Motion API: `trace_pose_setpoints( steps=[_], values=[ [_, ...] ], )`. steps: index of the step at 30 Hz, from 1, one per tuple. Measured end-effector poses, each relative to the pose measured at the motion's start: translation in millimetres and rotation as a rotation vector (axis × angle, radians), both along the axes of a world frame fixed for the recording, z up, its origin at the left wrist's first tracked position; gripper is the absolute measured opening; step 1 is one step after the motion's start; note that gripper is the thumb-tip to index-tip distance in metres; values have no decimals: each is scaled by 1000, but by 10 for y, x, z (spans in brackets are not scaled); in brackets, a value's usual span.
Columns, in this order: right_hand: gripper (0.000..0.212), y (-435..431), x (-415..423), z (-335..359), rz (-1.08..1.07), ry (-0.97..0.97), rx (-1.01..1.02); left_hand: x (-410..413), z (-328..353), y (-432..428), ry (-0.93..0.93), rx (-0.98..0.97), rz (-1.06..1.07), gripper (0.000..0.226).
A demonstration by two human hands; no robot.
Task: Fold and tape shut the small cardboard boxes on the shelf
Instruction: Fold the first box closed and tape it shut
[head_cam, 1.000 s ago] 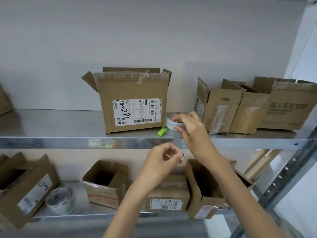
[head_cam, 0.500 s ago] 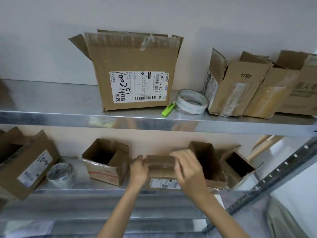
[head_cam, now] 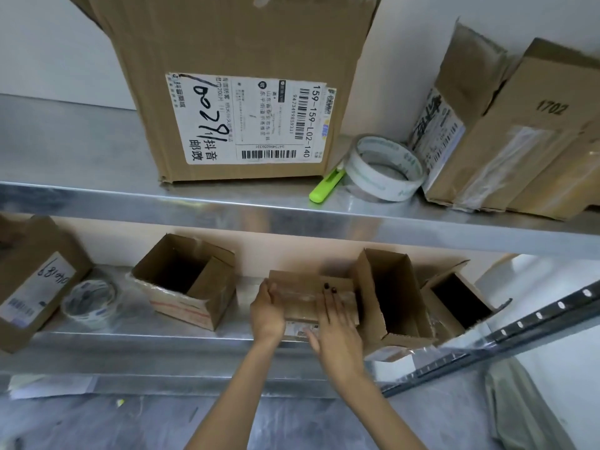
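The small box (head_cam: 303,295) sits on the lower shelf (head_cam: 162,341), close to the front edge, right in the middle of the view. It lies flat with its top up. Its long side runs from 9 o'clock to 3 o'clock. A shiny strip of clear tape runs the same way along the top. A white label on its front side faces the person.

The left hand (head_cam: 268,311) is at the box's 9 o'clock end. Its grip is curled round that end and holds it. The right hand (head_cam: 337,323) lies flat on the top of the box with its fingers straight, pointing to 12 o'clock. Its grip is apart and just presses down.

At 3 o'clock, a tall open box (head_cam: 389,300) stands right against the small box. At 9 o'clock, another open box (head_cam: 185,287) sits near but apart. Farther that way lies a tape roll (head_cam: 89,302).

On the upper shelf (head_cam: 130,203), at 12 o'clock, stands a big box (head_cam: 243,92). At 1 o'clock, a second tape roll (head_cam: 383,168) touches a green cutter (head_cam: 324,188).
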State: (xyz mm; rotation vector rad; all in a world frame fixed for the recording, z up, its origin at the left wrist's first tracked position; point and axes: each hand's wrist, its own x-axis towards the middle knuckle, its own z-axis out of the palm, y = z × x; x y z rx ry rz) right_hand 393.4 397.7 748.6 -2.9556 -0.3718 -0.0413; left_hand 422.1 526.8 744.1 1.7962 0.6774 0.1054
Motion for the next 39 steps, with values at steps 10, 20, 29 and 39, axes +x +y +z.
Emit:
trace_pose_setpoints(
  steps=[10,20,29,39],
  values=[
    [64,128,-96,398,112,-189,525,-157,-125,557,65,-184,-22,40],
    [63,637,-93,366,338,-149,173,-188,348,338,-176,-527,-36,50],
    [75,301,-23,560,-28,72,528,-164,300,473,-171,-152,-79,42],
    [61,473,-103,584,239,162,460,-61,315,539,4,-129,-15,38]
  ],
)
